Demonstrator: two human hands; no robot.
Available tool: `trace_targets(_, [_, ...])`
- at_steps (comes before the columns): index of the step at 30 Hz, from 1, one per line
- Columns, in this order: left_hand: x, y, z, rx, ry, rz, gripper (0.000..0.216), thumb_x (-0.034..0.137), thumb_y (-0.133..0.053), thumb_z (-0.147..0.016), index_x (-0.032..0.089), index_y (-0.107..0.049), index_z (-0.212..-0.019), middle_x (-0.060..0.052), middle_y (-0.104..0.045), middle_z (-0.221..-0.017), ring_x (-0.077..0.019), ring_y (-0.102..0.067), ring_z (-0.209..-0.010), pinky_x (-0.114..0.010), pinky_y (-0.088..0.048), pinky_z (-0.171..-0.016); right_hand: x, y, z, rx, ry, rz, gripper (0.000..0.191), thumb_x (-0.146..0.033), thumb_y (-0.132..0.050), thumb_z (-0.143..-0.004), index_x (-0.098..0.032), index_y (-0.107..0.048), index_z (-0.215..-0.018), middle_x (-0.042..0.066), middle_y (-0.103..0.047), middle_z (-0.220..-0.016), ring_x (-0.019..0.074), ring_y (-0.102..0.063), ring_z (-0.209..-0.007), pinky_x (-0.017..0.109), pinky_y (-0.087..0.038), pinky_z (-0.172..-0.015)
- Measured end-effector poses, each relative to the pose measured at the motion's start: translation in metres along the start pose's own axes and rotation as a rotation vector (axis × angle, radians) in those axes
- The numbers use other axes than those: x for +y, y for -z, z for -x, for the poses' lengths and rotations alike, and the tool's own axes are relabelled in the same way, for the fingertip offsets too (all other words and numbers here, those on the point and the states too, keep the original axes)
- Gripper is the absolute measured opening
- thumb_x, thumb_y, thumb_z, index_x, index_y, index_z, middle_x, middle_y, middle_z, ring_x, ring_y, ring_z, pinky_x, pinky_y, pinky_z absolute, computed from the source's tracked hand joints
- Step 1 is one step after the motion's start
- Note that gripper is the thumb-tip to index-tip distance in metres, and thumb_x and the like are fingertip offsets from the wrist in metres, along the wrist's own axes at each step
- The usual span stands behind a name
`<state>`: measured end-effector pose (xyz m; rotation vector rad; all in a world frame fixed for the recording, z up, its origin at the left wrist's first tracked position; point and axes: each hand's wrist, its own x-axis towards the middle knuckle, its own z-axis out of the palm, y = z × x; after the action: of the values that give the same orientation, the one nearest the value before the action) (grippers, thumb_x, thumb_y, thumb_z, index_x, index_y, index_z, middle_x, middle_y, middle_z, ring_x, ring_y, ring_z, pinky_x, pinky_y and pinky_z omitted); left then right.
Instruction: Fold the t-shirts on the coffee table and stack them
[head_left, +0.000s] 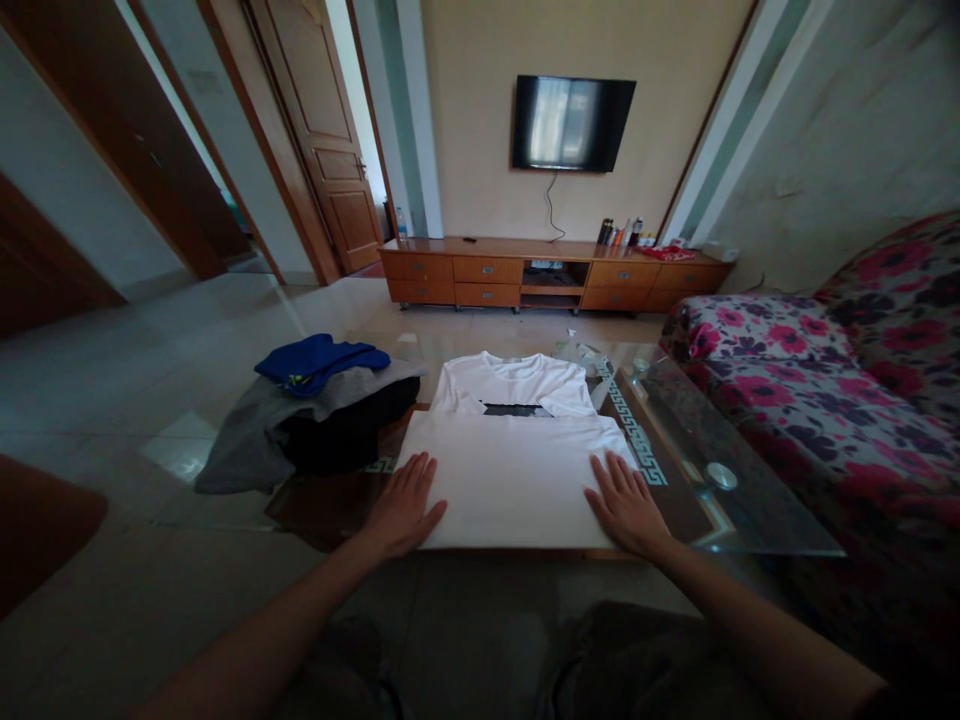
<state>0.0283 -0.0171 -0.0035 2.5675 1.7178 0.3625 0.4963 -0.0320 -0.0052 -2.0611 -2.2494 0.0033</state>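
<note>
Shirt of white fabric with a dark chest patch (517, 480): lies partly folded on the rectangular clear-glass table (772, 510), neckline toward its far edge. Bare left hand (407, 507), bare right hand (626, 507): palms down on the shirt near the table's near edge, fingers slightly apart, gripping nothing that I can see. Bright-blue cloth garment (322, 360), grey cloth garment (236, 435), black cloth garment (341, 437): heaped at the table's left end. Flower-printed fabric sofa (802, 390): right of the table.
</note>
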Motion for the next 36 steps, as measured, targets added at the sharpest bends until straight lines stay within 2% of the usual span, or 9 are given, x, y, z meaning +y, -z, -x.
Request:
trace_targets(3, [0.002,0.004,-0.008,0.009,0.062,0.002,0.061,0.056,-0.039,-0.099,0.024,-0.049,-0.150,-0.014,-0.046,-0.158,-0.0342,-0.037,-0.149,-0.051,-0.028,-0.121,-0.009,0.004,-0.003,0.016,-0.047,-0.004,0.073,-0.066,-0.027,-0.101,-0.027,-0.033,-0.162,0.010,-0.026,-0.169,0.0311,-0.022,-0.155,0.055,-0.019,-0.123])
trace_targets(6, [0.007,0.008,-0.036,0.053,0.097,0.001,0.056,0.054,-0.038,-0.100,0.021,-0.055,-0.143,-0.017,-0.053,-0.150,-0.0367,-0.046,-0.140,-0.054,-0.031,-0.117,-0.026,0.013,-0.029,0.095,-0.124,-0.005,0.071,-0.063,-0.027,-0.102,-0.021,-0.040,-0.158,0.015,-0.035,-0.164,0.0327,-0.033,-0.149,0.054,-0.025,-0.120])
trace_targets(9, [0.007,0.007,-0.070,0.096,0.031,0.016,0.060,0.051,-0.039,-0.101,0.018,-0.048,-0.149,-0.018,-0.044,-0.158,-0.0348,-0.037,-0.148,-0.050,-0.025,-0.122,-0.039,0.018,-0.064,0.145,-0.100,0.012,0.070,-0.061,-0.030,-0.102,-0.023,-0.035,-0.161,0.012,-0.024,-0.170,0.0331,-0.021,-0.155,0.054,-0.017,-0.123])
trace_targets(13, [-0.006,-0.005,-0.097,0.098,0.045,0.037,0.070,0.055,-0.041,-0.099,0.019,-0.036,-0.159,-0.013,-0.027,-0.169,-0.0315,-0.020,-0.157,-0.048,-0.016,-0.126,-0.032,0.014,-0.094,0.070,-0.129,-0.002,0.067,-0.063,-0.031,-0.103,-0.035,-0.029,-0.163,0.005,-0.011,-0.173,0.0344,-0.008,-0.158,0.057,-0.011,-0.124])
trace_targets(17, [-0.022,-0.014,-0.103,0.030,0.113,0.077,0.078,0.065,-0.045,-0.095,0.024,-0.035,-0.160,-0.011,-0.022,-0.171,-0.0340,-0.016,-0.158,-0.052,-0.017,-0.125,-0.021,0.008,-0.099,0.022,-0.133,-0.025,0.066,-0.067,-0.027,-0.102,-0.040,-0.026,-0.163,0.003,-0.009,-0.174,0.0341,-0.007,-0.158,0.056,-0.013,-0.124])
trace_targets(21, [-0.037,-0.012,-0.103,-0.011,0.092,0.086,0.070,0.066,-0.045,-0.095,0.034,-0.040,-0.158,-0.006,-0.021,-0.172,-0.0352,-0.017,-0.158,-0.054,-0.020,-0.124,-0.020,0.006,-0.099,0.033,-0.134,-0.033,0.069,-0.070,-0.025,-0.101,-0.040,-0.026,-0.163,0.003,-0.008,-0.174,0.0353,-0.006,-0.158,0.057,-0.013,-0.124])
trace_targets(27, [-0.055,-0.017,-0.106,-0.013,0.156,-0.033,0.081,0.063,-0.038,-0.098,0.016,-0.028,-0.163,-0.014,-0.021,-0.171,-0.0295,-0.015,-0.159,-0.046,-0.019,-0.126,-0.010,0.004,-0.106,0.009,-0.182,-0.056,0.073,-0.073,-0.022,-0.100,-0.039,-0.022,-0.164,0.006,-0.005,-0.174,0.0352,-0.008,-0.158,0.054,-0.013,-0.125])
trace_targets(33, [-0.052,-0.013,-0.107,-0.073,0.220,-0.046,0.072,0.068,-0.037,-0.097,0.037,-0.030,-0.162,-0.004,-0.018,-0.173,-0.0324,-0.012,-0.159,-0.051,-0.020,-0.124,-0.004,0.003,-0.109,-0.023,-0.196,-0.043,0.074,-0.073,-0.021,-0.100,-0.037,-0.023,-0.165,0.007,-0.008,-0.174,0.0346,-0.008,-0.158,0.054,-0.011,-0.125])
trace_targets(36, [-0.047,-0.008,-0.107,-0.037,0.270,-0.085,0.069,0.067,-0.040,-0.097,0.040,-0.034,-0.160,-0.004,-0.017,-0.173,-0.0354,-0.015,-0.158,-0.056,-0.019,-0.123,-0.001,0.003,-0.109,0.010,-0.236,-0.039,0.076,-0.072,-0.019,-0.101,-0.032,-0.028,-0.164,0.009,-0.014,-0.172,0.0337,-0.010,-0.158,0.052,-0.012,-0.125])
